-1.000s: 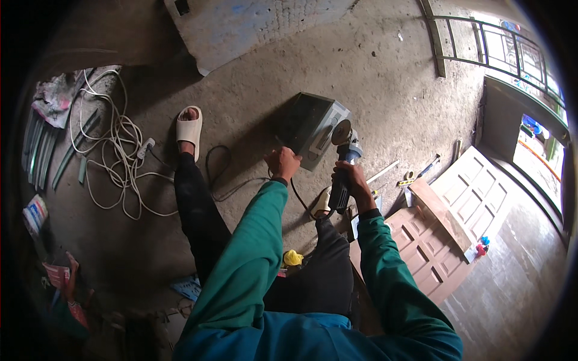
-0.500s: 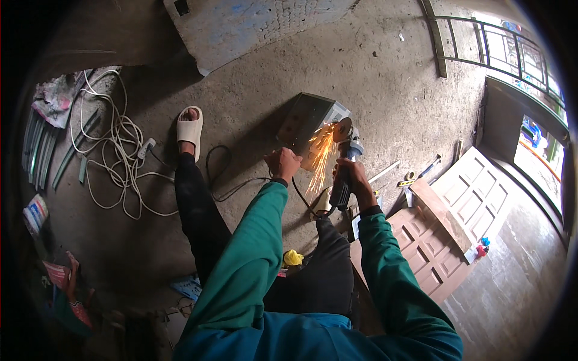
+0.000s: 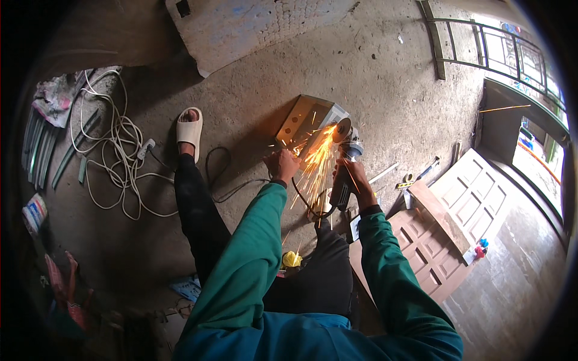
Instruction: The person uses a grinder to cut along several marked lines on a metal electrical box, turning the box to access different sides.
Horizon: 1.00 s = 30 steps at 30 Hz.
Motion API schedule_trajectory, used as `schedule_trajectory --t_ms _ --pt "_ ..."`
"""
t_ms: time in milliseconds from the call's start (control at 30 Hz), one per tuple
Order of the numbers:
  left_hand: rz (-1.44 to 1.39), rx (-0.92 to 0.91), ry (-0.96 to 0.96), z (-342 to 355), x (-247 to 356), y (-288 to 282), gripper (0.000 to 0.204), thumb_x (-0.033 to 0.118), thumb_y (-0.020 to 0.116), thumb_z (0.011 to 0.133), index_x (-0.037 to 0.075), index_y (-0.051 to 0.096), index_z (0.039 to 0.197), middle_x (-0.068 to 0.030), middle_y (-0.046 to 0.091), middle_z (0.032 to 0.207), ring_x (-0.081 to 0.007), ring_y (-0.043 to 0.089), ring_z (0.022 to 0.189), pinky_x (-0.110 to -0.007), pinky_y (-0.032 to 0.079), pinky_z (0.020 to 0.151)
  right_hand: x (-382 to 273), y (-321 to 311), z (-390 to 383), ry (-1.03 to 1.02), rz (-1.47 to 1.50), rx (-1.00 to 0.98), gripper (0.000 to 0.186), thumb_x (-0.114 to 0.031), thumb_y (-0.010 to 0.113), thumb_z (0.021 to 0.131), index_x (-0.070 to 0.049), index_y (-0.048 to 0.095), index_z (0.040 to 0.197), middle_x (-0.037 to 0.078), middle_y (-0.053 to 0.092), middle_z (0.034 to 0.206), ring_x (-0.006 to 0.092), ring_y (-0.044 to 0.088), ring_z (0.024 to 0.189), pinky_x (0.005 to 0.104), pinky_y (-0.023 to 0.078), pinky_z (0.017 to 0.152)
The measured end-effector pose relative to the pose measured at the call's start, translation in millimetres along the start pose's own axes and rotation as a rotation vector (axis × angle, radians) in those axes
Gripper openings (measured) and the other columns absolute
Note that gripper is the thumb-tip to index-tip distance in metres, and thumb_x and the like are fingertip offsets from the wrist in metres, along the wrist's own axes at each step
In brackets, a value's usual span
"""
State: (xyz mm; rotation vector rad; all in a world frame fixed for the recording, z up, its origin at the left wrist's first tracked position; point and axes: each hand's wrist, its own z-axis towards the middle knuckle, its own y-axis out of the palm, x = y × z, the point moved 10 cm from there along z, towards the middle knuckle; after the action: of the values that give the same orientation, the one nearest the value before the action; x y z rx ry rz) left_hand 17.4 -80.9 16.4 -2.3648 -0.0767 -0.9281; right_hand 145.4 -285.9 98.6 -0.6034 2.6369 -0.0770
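Starting at the left, we see narrow grey-green strips (image 3: 37, 153) lying side by side on the concrete floor (image 3: 391, 102), with a white cord (image 3: 123, 129) heaped in loose loops just beside them. Next comes our left foot in a pale sandal (image 3: 189, 131), then a black cord (image 3: 206, 165) curling over the floor. Our left hand (image 3: 282, 165) is balled up at the near edge of a metal box (image 3: 303, 123); whether its fingers pinch the metal, we cannot tell. The box sits on the floor ahead of us, its left side lit orange. Bright sparks (image 3: 319, 157) spray from the disc (image 3: 343, 128) at the box's right end. Our right hand (image 3: 356, 178) is wrapped around the grinder (image 3: 341, 191). Farther right, a plank (image 3: 442, 219) lies across two panelled doors (image 3: 472, 195), well apart from the box.
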Motion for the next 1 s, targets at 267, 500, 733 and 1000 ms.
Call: schedule_trajectory --t_ms 267,500,733,1000 --pt "-0.041 0.061 0.027 -3 -7 -2 0.026 0.023 0.079 0.067 0.003 0.062 0.065 -0.0198 0.065 0.075 -0.0343 0.063 0.073 -0.041 0.047 0.069 -2 13 -3 0.057 -0.059 -0.012 0.026 -0.018 0.067 0.076 0.001 0.056 0.089 0.011 0.06 0.069 0.0215 0.061 0.056 0.0318 0.052 0.052" --pt "-0.165 -0.038 -0.003 7 -28 33 0.031 0.023 0.079 0.068 0.003 0.055 0.066 -0.0187 0.062 0.073 -0.0377 0.061 0.073 -0.042 0.046 0.068 -3 6 -2 0.061 -0.101 0.019 0.027 -0.018 0.067 0.076 0.002 0.058 0.092 0.01 0.06 0.07 0.0207 0.06 0.056 0.0325 0.051 0.053" --pt "-0.183 0.154 -0.046 12 -63 35 0.032 0.029 0.075 0.069 0.002 0.06 0.079 -0.0173 0.066 0.083 -0.0336 0.064 0.075 -0.052 0.04 0.084 -30 29 -11 -0.422 -0.307 -0.116 0.021 -0.018 0.069 0.075 0.0 0.063 0.083 0.007 0.061 0.07 0.0172 0.059 0.056 0.0287 0.047 0.05" --pt "0.009 -0.068 -0.048 -9 9 14 0.028 0.019 0.079 0.068 0.002 0.059 0.074 -0.0179 0.065 0.078 -0.0348 0.062 0.082 -0.042 0.046 0.071 12 -8 -14 0.103 -0.015 0.04 0.024 -0.017 0.068 0.077 0.001 0.059 0.09 0.008 0.06 0.074 0.0187 0.061 0.06 0.0309 0.05 0.054"
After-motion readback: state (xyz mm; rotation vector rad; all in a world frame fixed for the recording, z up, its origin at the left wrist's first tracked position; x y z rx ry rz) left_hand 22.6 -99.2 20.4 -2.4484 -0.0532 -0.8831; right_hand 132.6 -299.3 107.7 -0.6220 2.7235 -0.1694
